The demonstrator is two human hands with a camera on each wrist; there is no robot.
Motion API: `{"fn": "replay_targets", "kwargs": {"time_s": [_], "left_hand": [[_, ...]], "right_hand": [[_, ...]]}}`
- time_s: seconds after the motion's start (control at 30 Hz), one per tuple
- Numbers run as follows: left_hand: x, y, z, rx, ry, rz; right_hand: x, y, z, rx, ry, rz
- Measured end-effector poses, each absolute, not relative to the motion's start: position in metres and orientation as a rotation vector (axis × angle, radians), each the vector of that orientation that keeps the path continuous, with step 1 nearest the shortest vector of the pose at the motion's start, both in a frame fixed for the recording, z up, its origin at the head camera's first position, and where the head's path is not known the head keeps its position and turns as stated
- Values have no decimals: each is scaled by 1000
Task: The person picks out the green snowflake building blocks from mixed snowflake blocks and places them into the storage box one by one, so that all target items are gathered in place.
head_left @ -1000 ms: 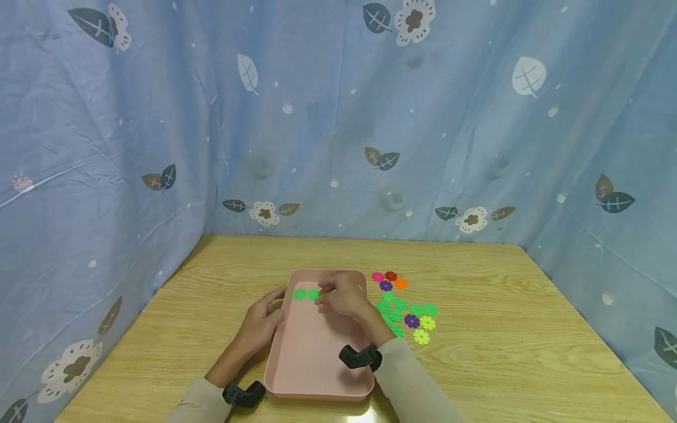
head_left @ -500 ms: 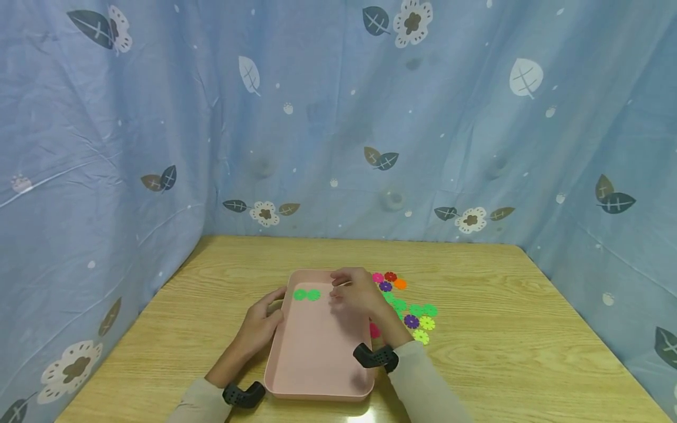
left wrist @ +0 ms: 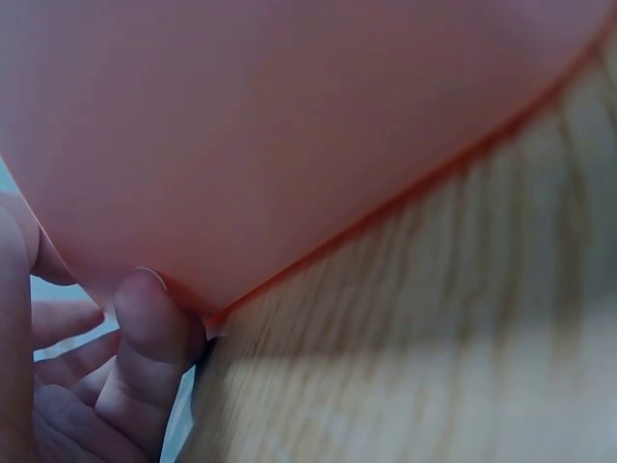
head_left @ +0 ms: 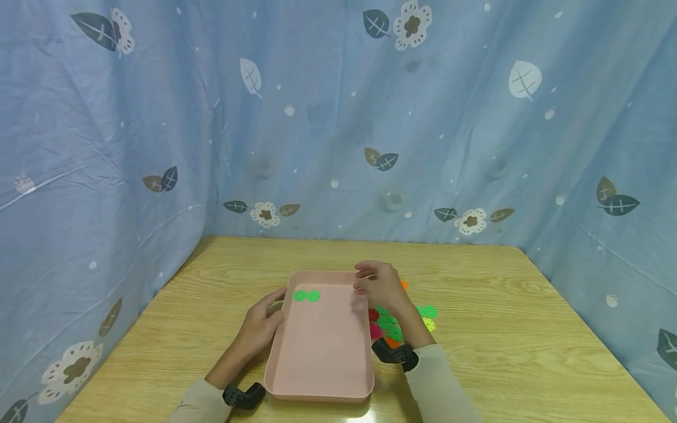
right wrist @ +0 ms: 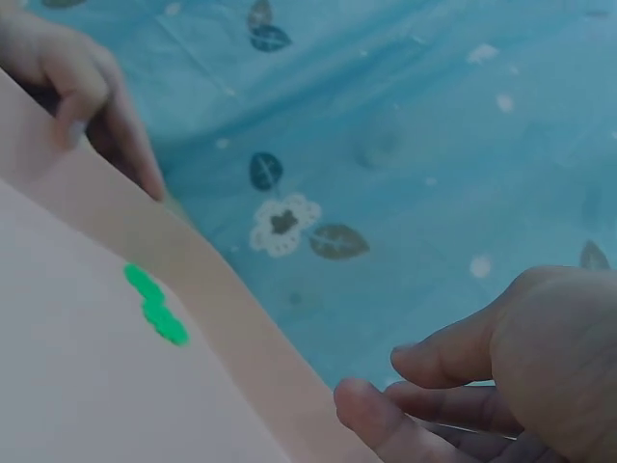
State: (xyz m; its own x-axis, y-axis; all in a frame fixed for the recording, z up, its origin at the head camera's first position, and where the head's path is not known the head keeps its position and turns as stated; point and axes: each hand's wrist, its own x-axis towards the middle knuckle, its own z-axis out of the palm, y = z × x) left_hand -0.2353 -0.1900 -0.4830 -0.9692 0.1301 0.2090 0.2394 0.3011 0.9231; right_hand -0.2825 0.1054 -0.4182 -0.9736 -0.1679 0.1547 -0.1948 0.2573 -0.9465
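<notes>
Two green plastic snowflake building discs (head_left: 307,296) lie side by side on the floor of a pink tray (head_left: 318,396), near its far left corner. My left hand (head_left: 260,322) holds the tray's left side. Its thumb (left wrist: 145,313) presses the tray wall in the left wrist view. Over the tray's far right rim hovers my right hand (head_left: 385,288), fingers apart and loosely bent. Nothing shows between its thumb and fingers in the right wrist view. Beyond its wrist, more green discs (head_left: 388,323) lie on the table, partly hidden by the forearm.
Red (head_left: 374,315), pink (head_left: 375,331), orange (head_left: 392,342) and yellow discs (head_left: 429,324) lie loose right of the tray. The wooden table (head_left: 502,352) extends to both sides. A blue patterned curtain (head_left: 338,117) hangs behind it.
My right hand has moved away from beside the two green discs, rightward and slightly up to the tray's right rim. The left hand and tray stay put.
</notes>
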Motion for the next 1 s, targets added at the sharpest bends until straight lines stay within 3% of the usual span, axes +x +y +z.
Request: {"fn": "replay_targets", "kwargs": {"time_s": [0.5, 1.0], "left_hand": [[-235, -191, -481, -372, -2459, -1775], [-239, -193, -479, -392, -2462, -1786]], "right_hand": [[-286, 154, -422, 155, -2691, 1406], [-293, 152, -437, -117, -2870, 1058]]}}
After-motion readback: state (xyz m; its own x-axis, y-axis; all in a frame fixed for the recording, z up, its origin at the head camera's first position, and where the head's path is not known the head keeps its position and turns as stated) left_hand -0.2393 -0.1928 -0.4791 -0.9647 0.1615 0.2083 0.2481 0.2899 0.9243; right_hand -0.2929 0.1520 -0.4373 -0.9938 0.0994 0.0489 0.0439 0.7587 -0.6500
